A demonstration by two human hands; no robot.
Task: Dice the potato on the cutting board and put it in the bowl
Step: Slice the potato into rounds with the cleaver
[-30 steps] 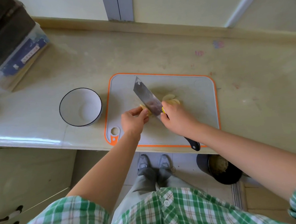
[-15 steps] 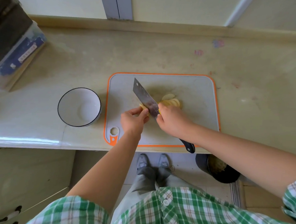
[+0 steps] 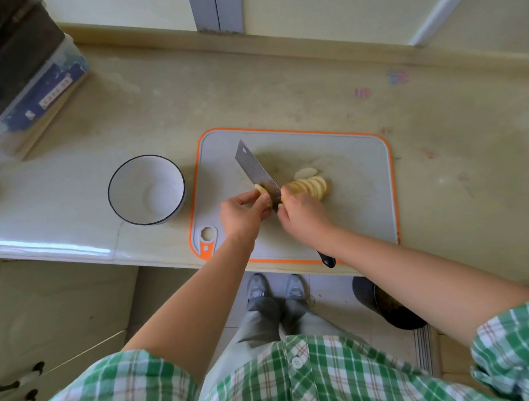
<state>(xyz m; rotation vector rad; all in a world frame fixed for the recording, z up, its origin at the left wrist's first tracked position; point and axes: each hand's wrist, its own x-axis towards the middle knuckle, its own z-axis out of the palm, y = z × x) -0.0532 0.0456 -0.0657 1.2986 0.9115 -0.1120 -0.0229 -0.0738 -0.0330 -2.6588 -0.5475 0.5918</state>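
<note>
In the head view, the right hand (image 3: 303,218) was closed around the handle of the knife (image 3: 257,174), whose black handle end stuck out behind the wrist at the near edge of the cutting board (image 3: 365,194). The blade angled away and to the left from that grip, its edge down on the potato. The left hand (image 3: 242,215) pinched the uncut end of the potato (image 3: 261,190) with its fingertips, just left of the blade and almost touching the right hand. On the far side of the blade from the left hand, just beyond the right knuckles, lay a fanned row of potato slices (image 3: 310,185), with 1 loose slice a little farther off.

Compared with 0.5 s earlier, the fan of slices showed more fully to the right of the knife hand, and the stub under the left fingertips looked shorter. Both hands kept the same holds, and the blade kept nearly the same angle.

The bowl (image 3: 146,189), white with a dark rim, stood on the counter (image 3: 281,87) to the left of the left hand, just beside the board's orange edge, with no potato in it, as before.
</note>
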